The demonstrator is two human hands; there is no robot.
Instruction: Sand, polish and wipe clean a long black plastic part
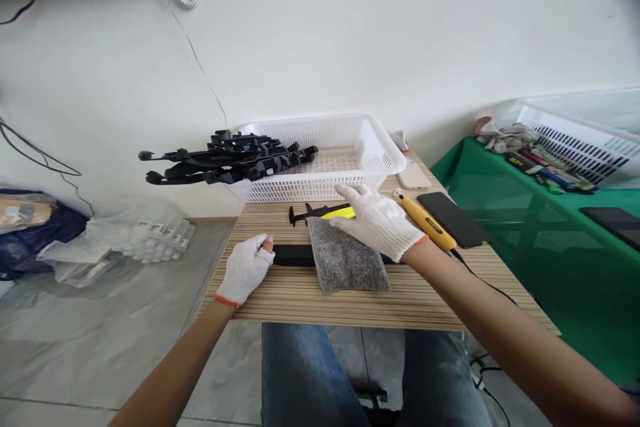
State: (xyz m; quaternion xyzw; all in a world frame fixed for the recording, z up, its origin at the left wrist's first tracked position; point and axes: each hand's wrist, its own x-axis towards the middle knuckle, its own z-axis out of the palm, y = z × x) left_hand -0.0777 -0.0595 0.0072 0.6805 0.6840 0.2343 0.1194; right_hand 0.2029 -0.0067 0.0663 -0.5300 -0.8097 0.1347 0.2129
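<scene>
My left hand [246, 269], in a white knit glove with the thumb tip bare, is closed on the left end of a long black plastic strip [294, 255] lying across the table. A grey cloth [347, 260] is draped over the strip's middle. Over the cloth's upper right corner is my right hand [374, 219], gloved too, its fingers stretched out; whether it touches the cloth I cannot tell. Just behind the cloth lie a black caliper [300, 215] and a yellow tool [341, 212], partly covered by it.
A white plastic basket [325, 187] stands at the back, black plastic parts [230, 160] jutting over its left side. Right of my hand lie a yellow corded tool [429, 223], a black phone [454, 219] and a pale phone [414, 175]. A green-covered table [500, 213] stands at right.
</scene>
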